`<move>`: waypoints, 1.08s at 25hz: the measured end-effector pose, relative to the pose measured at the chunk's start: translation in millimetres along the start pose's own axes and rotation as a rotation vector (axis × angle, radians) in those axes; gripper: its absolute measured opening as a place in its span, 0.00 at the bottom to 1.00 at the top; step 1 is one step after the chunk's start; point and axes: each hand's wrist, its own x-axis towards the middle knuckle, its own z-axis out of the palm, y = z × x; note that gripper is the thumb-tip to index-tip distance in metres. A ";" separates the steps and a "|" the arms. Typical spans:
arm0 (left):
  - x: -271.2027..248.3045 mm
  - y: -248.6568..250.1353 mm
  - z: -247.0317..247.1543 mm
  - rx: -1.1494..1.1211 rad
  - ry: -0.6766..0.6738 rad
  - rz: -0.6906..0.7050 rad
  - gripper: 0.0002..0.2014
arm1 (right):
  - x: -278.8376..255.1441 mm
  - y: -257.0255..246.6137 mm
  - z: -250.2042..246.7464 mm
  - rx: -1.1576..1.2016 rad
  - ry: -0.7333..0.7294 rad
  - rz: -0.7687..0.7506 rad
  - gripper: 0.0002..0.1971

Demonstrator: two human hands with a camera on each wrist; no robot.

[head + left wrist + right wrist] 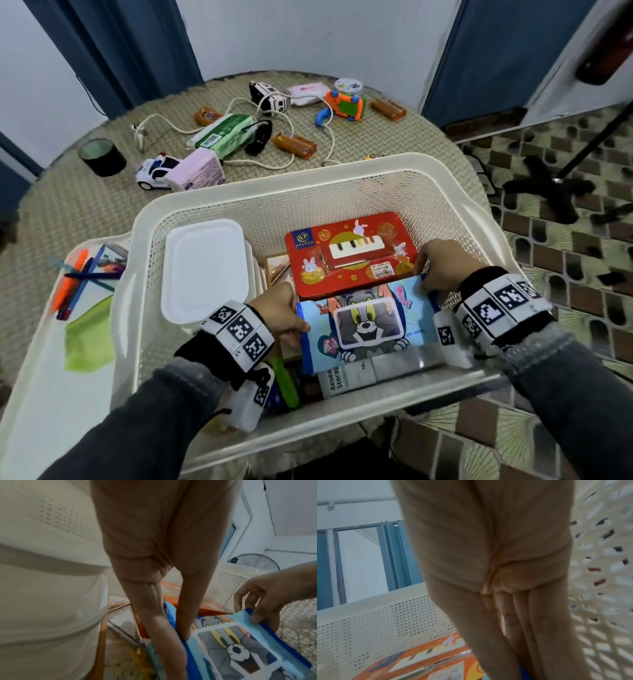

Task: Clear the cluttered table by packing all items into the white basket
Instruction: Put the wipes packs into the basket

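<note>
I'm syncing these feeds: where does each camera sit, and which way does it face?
Head: on the head, looking forward and down at the white perforated plastic basket; both hands and sleeves show.
Left wrist: along the left hand to the blue cartoon-cat pouch; right hand visible.
Right wrist: along the right hand toward the basket wall.
All three share the red rectangular tin.

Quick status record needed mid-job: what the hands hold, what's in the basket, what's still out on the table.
left hand: grips left edge of blue cartoon pack
right hand: pinches the pack's right edge
white basket: red tin, white lidded container, cartoon pack being set in
still on table: toy police car, green tissue pack, pink pack, black cup, white cable
beside basket: tray of pens
</note>
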 end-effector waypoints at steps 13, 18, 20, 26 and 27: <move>15.5 -11.5 9.1 0.263 0.044 -0.037 0.29 | -2.2 -19.5 14.4 -0.238 -0.318 -0.215 0.17; 24.2 -17.0 13.1 0.290 0.057 0.010 0.36 | 3.3 -26.0 19.0 -0.366 -0.518 -0.243 0.28; 25.7 -16.3 14.3 0.258 0.068 0.028 0.39 | 7.0 -23.3 19.2 -0.361 -0.517 -0.244 0.27; 28.8 -17.7 17.1 0.172 0.061 0.044 0.41 | 12.3 -8.8 16.6 -0.285 -0.411 -0.198 0.22; 27.6 -16.7 17.5 0.198 0.073 0.050 0.40 | 12.8 -7.2 16.3 -0.265 -0.390 -0.185 0.20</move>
